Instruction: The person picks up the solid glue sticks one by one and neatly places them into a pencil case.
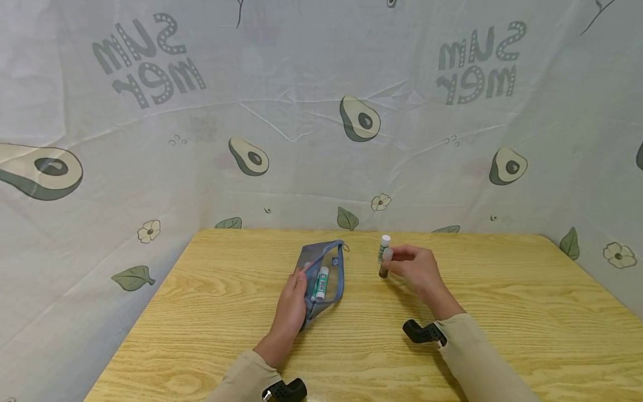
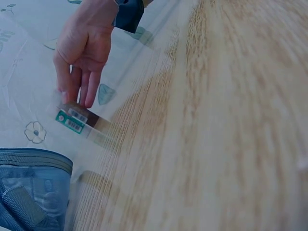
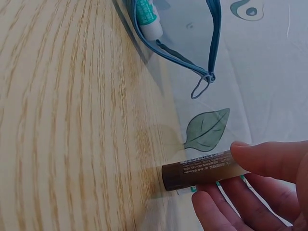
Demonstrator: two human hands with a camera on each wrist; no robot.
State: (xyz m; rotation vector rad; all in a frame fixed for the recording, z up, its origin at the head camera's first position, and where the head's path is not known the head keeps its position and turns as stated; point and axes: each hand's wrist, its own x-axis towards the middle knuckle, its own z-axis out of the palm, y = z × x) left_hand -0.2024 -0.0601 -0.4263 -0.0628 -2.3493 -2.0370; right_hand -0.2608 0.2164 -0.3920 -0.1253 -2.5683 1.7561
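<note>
My left hand (image 1: 291, 304) grips the near side of a blue mesh zip pouch (image 1: 340, 279), whose mouth gapes toward the right. Inside it lie green-and-white glue sticks (image 1: 322, 283); the mesh and hand partly hide them. With thumb and fingers my right hand (image 1: 419, 273) pinches a brown glue stick (image 3: 202, 169) by its upper part, lower end down at the table. Just behind that one, a green-and-white glue stick (image 1: 383, 245) with a white cap stands upright. The left wrist view shows both sticks side by side, below the right hand's fingertips.
The wood-grain table (image 1: 201, 335) reaches back to a pale printed cloth (image 1: 311, 184) hung behind and at the sides. A small cord loop (image 3: 199, 87) hangs from the pouch's corner. Each wrist wears a black camera mount (image 1: 424, 333).
</note>
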